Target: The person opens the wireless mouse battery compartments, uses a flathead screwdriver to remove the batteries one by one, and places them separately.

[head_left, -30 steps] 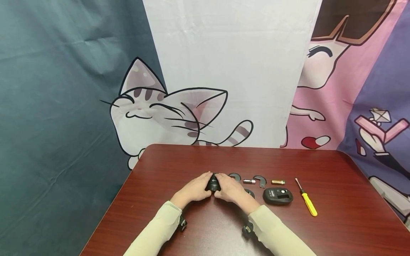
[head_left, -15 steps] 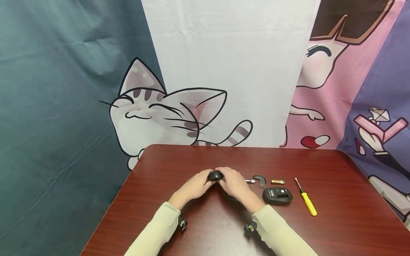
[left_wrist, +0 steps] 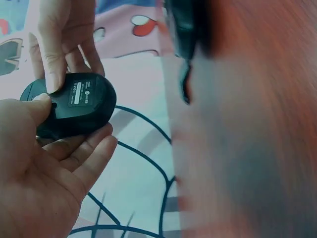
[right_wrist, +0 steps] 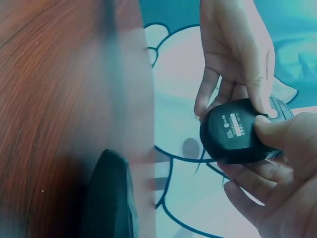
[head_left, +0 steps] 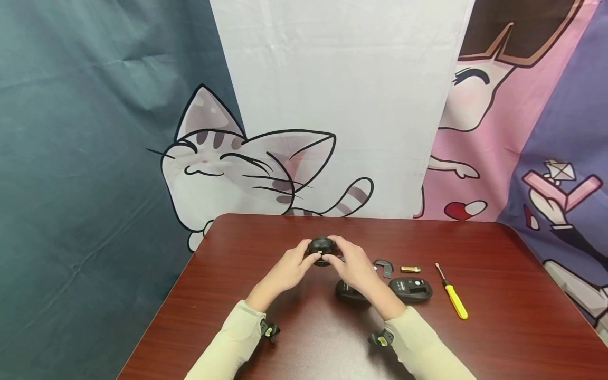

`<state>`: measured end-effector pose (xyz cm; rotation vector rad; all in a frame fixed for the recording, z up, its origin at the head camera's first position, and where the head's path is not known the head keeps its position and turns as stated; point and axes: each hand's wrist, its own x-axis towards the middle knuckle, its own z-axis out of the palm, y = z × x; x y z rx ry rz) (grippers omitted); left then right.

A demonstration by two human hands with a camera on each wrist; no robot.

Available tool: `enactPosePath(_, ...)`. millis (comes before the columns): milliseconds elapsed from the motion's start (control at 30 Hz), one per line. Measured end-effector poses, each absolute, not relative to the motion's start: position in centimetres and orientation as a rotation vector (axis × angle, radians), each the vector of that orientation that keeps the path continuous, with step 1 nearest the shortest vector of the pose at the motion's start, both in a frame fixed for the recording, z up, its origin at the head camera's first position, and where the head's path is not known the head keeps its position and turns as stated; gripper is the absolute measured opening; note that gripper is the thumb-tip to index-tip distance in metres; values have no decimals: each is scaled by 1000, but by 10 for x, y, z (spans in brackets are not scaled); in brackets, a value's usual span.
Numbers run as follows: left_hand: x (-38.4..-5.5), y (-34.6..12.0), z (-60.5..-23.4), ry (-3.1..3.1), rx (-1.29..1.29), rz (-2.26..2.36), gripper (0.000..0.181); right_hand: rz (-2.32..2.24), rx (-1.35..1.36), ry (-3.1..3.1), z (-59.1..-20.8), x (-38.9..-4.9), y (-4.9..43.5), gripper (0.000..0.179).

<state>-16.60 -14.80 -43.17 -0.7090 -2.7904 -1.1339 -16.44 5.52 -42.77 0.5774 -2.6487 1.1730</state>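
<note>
A black computer mouse (head_left: pixel 321 245) is held above the far part of the table, tipped so its labelled underside faces me. My left hand (head_left: pixel 285 268) grips its left side, with the thumb on the underside and the fingers beneath. On the right side, my right hand (head_left: pixel 353 266) holds it the same way, both thumbs close together near one end. The left wrist view shows the mouse's printed label (left_wrist: pixel 83 94) and the fingers behind the body. From the right wrist view, the same mouse (right_wrist: pixel 237 131) sits between both thumbs and fingers.
A second black mouse (head_left: pixel 349 291) lies partly hidden by my right forearm. Beside it rests another upturned mouse (head_left: pixel 410 290). Farther back are a dark curved cover piece (head_left: pixel 385 268) and a battery (head_left: pixel 410 269). A yellow-handled screwdriver (head_left: pixel 453 293) lies to the right on the table (head_left: pixel 266 237).
Both hands have raised the mouse from the table, moved it away from me and tilted its underside into view. The right hand now covers small parts that showed earlier.
</note>
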Motion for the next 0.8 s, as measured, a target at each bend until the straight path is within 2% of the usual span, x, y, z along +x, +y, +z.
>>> enactPosePath(300, -154, -137, -415, -2665, -681, -1366, 42, 1283, 618, -2503, -416, -149, 65, 41)
enactPosePath(567, -143, -120, -407, -2511, -667, -1735, 37, 1420, 577, -2422, -409, -136, 76, 40)
enactPosePath(800, -135, -108, -404, -2474, -615, -1804, 35, 1584, 507, -2418, -406, -126, 87, 37)
